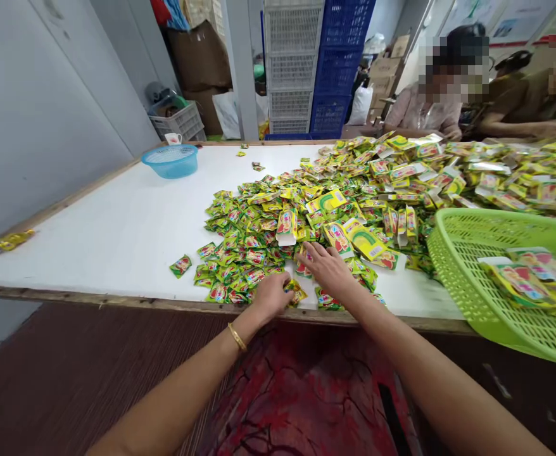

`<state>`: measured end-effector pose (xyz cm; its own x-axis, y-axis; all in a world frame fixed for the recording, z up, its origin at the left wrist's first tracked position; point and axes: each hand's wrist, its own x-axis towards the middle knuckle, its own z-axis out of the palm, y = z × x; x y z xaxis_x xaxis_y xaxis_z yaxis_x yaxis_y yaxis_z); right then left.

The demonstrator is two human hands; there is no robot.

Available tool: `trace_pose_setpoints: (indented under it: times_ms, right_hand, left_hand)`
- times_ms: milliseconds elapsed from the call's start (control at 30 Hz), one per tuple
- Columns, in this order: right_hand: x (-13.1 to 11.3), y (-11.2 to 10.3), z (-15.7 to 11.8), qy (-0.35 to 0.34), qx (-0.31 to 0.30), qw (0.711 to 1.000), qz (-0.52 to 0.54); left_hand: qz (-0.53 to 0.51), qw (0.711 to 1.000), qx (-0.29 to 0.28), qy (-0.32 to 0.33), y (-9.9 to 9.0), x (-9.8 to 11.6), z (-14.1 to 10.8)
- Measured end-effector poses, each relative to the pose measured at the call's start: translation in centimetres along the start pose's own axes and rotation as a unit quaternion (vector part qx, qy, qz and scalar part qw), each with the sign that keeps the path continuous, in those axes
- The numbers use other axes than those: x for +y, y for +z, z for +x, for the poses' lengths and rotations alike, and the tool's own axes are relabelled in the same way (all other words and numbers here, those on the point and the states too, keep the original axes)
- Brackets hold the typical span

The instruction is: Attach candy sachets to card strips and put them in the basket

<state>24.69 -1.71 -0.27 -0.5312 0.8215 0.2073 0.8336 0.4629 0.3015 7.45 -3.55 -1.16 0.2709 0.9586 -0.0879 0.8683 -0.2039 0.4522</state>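
Note:
My left hand [272, 296] is closed near the table's front edge, its fingers curled and its thumb against a small yellow-green packet [297, 292]. My right hand [328, 269] lies palm down with its fingers stretched out, the tips over a red and green packet [303, 261]. Under and around both hands spreads a pile of small shiny packets [240, 244] with red fruit pictures. Several flat yellow-green cartons lie on the pile, among them an open-ended carton [286, 228] and a yellow carton [364, 239] just beyond my right hand.
A green plastic basket [453, 278] holding several cartons overhangs the front edge at right. On the white table [116, 221], a blue basket [171, 166] stands at the far left. More cartons [506, 180] are heaped at right. Other people [430, 114] sit beyond; stacked crates [293, 69] stand behind.

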Motion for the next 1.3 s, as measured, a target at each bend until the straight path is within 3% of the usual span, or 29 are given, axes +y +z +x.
trace_pose_setpoints:
  times_ms: [67, 133, 167, 233, 300, 367, 467, 633, 733, 900, 1100, 1300]
  right_hand:
    - [0.3, -0.7, 0.1, 0.006, 0.028, 1.0, 0.005]
    - [0.2, -1.4, -0.1, 0.029, 0.055, 0.998, 0.022]
    - [0.0, -1.6, -0.4, 0.046, 0.061, 0.996, 0.034]
    - [-0.9, -1.8, -1.3, 0.08, 0.061, 0.993, 0.053]
    - [-2.2, -1.5, -2.3, 0.113, 0.058, 0.989, 0.072]
    - [-3.7, -1.0, -3.2, 0.144, 0.062, 0.983, 0.1]
    - [-5.7, -0.3, -4.1, 0.167, 0.082, 0.972, 0.146]
    - [-8.4, -0.5, -4.3, 0.19, 0.132, 0.96, 0.157]
    - [-9.3, -0.9, -4.6, 0.214, 0.124, 0.961, 0.126]
    - [-9.5, -1.3, -5.4, 0.224, 0.102, 0.964, 0.103]
    - [-9.8, -1.4, -5.2, 0.215, 0.119, 0.965, 0.091]
    - [-10.0, -1.5, -4.5, 0.192, 0.112, 0.972, 0.082]
  left_hand:
    - [-0.05, 0.998, 0.039, -0.008, -0.1, -0.2, 0.0]
    - [-0.185, 0.978, 0.082, -0.04, -0.3, -0.7, -0.1]
    - [-0.286, 0.951, 0.093, -0.065, -0.5, -1.0, -0.2]
    - [-0.476, 0.868, 0.085, -0.111, -0.9, -1.7, -0.5]
    - [-0.582, 0.8, 0.063, -0.132, -1.4, -2.4, -0.9]
    - [-0.612, 0.777, 0.054, -0.138, -1.9, -3.0, -1.3]
    - [-0.607, 0.782, 0.075, -0.123, -2.1, -3.2, -1.5]
    - [-0.508, 0.829, 0.216, -0.09, -1.5, -2.1, -1.0]
    - [-0.442, 0.857, 0.26, -0.057, -1.1, -0.9, -1.1]
    - [-0.368, 0.894, 0.254, 0.041, -0.6, 0.5, -1.7]
    - [-0.334, 0.903, 0.27, 0.031, -1.0, 0.8, -1.5]
    - [-0.321, 0.918, 0.231, 0.008, -1.7, 0.3, -1.9]
